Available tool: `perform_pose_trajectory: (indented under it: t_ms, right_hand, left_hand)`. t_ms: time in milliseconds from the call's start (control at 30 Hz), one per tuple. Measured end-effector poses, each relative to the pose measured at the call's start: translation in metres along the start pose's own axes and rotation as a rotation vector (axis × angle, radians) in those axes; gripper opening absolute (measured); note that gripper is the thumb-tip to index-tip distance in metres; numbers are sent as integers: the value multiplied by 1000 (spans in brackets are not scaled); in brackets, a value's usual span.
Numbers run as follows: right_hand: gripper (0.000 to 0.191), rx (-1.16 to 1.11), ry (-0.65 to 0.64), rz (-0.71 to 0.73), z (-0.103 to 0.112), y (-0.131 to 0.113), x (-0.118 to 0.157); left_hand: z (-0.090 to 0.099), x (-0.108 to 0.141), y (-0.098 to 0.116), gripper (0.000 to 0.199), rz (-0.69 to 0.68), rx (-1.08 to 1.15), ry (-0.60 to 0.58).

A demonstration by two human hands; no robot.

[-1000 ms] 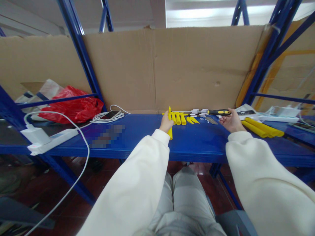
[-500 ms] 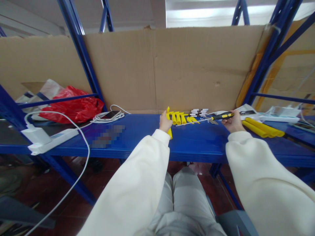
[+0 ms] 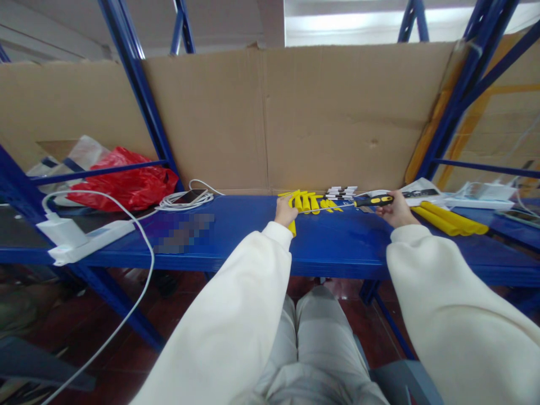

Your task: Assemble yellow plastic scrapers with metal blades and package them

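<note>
My right hand (image 3: 395,210) is closed on the black and yellow handle of a long screwdriver (image 3: 374,201), whose thin shaft points left. My left hand (image 3: 286,211) is wrapped round a yellow plastic part (image 3: 292,228); its lower end shows under the fingers, and a narrow piece sticks out above them. The screwdriver's tip reaches the left hand, but contact with the yellow part cannot be made out. Just right of that hand stands a row of similar yellow parts (image 3: 307,203). Small yellow pieces (image 3: 331,206) lie beyond them, near white and black strips (image 3: 340,193).
Long yellow tubes (image 3: 449,218) lie right of my right hand on the blue shelf (image 3: 244,236). Cardboard (image 3: 211,124) walls off the back. At left are a white power strip (image 3: 95,242), a coiled white cable (image 3: 185,201) and a red plastic bag (image 3: 130,177).
The screwdriver has shifted left and its tip now meets my left hand. The yellow part in my left hand has tilted, its upper piece now lying leftward instead of upright.
</note>
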State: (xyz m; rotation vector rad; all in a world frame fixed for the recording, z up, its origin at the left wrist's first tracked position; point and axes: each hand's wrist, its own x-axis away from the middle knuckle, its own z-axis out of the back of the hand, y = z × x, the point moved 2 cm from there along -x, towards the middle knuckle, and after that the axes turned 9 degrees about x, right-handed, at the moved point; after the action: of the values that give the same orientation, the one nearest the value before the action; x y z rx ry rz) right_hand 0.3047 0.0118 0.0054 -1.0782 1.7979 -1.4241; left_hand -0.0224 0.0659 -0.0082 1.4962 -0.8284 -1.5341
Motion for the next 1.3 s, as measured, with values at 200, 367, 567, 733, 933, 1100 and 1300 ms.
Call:
perform_pose_trajectory:
  t_ms: [200,367,567,733,933,1100,1300]
  right_hand:
    - [30,53,-4,-57,2,5,-9]
    - [23,177,135,-99,7,14,-18]
    - [21,415,236,-60,5,14,-9]
    - [22,608,283,19,10,13,-8]
    - [35,930,304,82,13,12,-9]
    - [40,947,315,143,14,12,-11]
    - [34,713,245,210,23,17,-28]
  left_hand:
    - [-4,4,3,64,41,-132,-4]
    - [-7,3,-1,63,83,-129,-23]
    - [-6,2,-4,56,72,-135,-14]
    - [-6,2,-4,50,90,-172,-9]
    - [-5,3,-1,43,80,-183,-25]
    - [-5,5,4,40,78,-213,-34]
    - [-6,8,9,38,89,-245,-55]
